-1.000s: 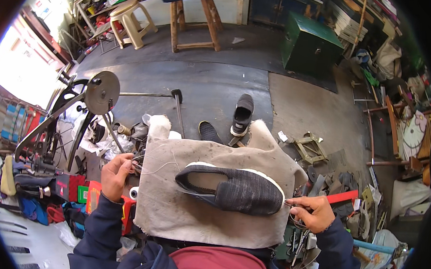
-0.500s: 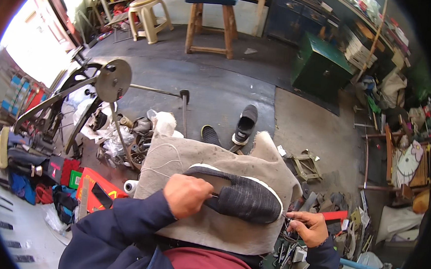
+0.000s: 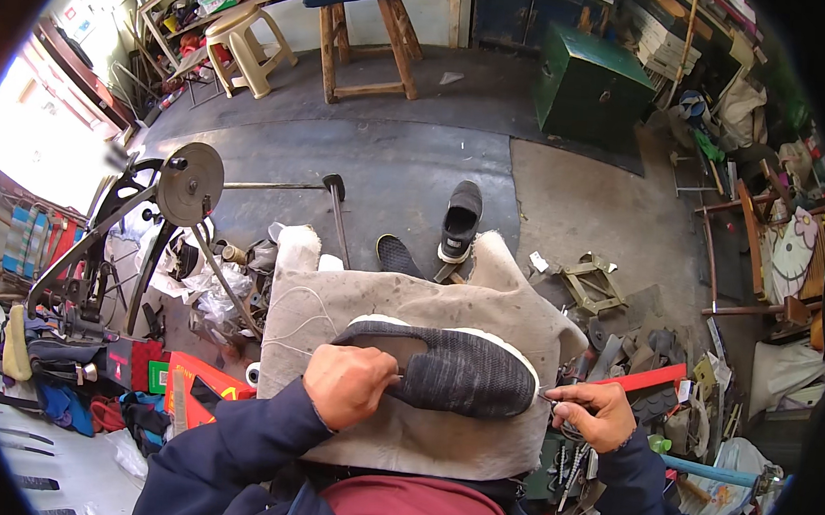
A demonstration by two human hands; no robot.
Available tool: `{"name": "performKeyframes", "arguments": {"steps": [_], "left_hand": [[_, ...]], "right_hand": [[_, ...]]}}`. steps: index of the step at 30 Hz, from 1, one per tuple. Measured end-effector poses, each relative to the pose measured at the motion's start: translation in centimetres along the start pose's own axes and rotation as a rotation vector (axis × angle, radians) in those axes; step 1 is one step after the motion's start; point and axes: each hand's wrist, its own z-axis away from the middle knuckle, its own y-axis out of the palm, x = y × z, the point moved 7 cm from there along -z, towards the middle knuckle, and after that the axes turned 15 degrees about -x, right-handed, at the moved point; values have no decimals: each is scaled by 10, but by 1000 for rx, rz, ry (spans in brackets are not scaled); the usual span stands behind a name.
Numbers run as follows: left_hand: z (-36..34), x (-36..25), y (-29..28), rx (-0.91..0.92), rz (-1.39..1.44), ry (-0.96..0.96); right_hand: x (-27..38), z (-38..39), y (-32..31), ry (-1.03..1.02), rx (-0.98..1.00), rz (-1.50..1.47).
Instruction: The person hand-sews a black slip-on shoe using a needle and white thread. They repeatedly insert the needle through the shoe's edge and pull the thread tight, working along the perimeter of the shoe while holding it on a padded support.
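A dark grey knit shoe (image 3: 467, 372) with a white sole edge lies on its side on the beige cloth (image 3: 410, 300) over my lap, toe to the right. At its opening, my left hand (image 3: 353, 384) is closed with the fingertips pinched together. Pale thread (image 3: 297, 318) loops across the cloth and runs to that hand. My right hand (image 3: 596, 415) pinches a thin awl (image 3: 546, 395) whose tip meets the toe edge of the sole. The part of the awl inside the fingers is hidden.
Another dark shoe (image 3: 461, 221) and a loose sole (image 3: 398, 256) lie on the floor ahead. A black machine with a wheel (image 3: 190, 184) stands left. A metal frame (image 3: 592, 285), a red bar (image 3: 646, 377) and scattered tools are at right. Farther off are a stool (image 3: 364, 42) and a green chest (image 3: 593, 89).
My view has shifted, so the background sits differently. Both hands stay at the shoe in nearly the same places, the left at the opening and the right at the toe.
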Motion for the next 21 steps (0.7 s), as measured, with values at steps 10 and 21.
{"name": "performKeyframes", "arguments": {"steps": [10,21], "left_hand": [[4,16,2,-21,1627,-585],[7,22,55,376,1427,-796]], "right_hand": [[-9,0,1,36,23,-96],[-12,-2,4,24,51,-141]]}}
